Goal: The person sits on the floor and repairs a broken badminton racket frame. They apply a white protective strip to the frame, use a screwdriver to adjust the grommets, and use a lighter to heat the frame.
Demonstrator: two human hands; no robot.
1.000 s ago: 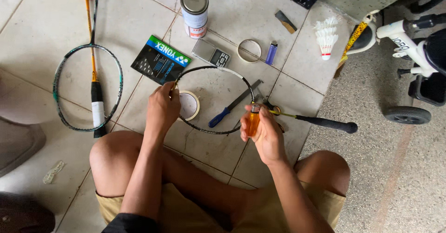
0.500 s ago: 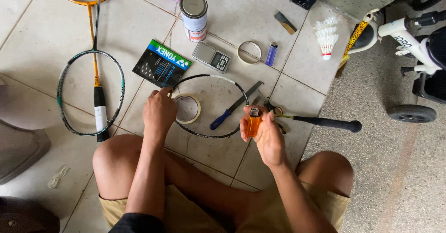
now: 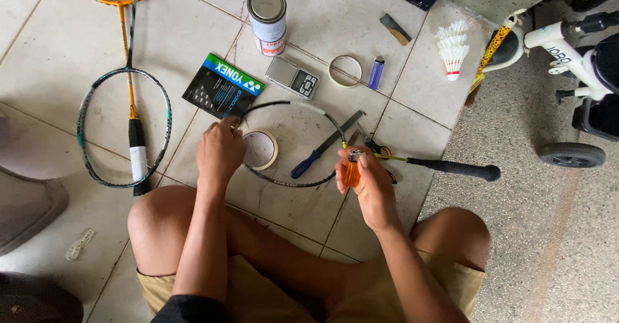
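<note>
Gripping an orange lighter (image 3: pixel 352 173) at the racket frame's (image 3: pixel 291 144) three o'clock edge, the right hand (image 3: pixel 369 187) is holding steady; the left hand (image 3: pixel 220 153), closed on the nine o'clock rim beside the tape roll (image 3: pixel 260 149), has barely shifted.

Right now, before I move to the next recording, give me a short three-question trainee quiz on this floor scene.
1. True or false: the right hand holds an orange lighter.
2. Which lies inside the unstrung racket frame, beside the left hand? A) roll of tape B) shuttlecock C) metal can
3. Fill in: the small purple lighter lies beside a loose ______ ring.

Key: 1 true; 2 A; 3 tape
</note>
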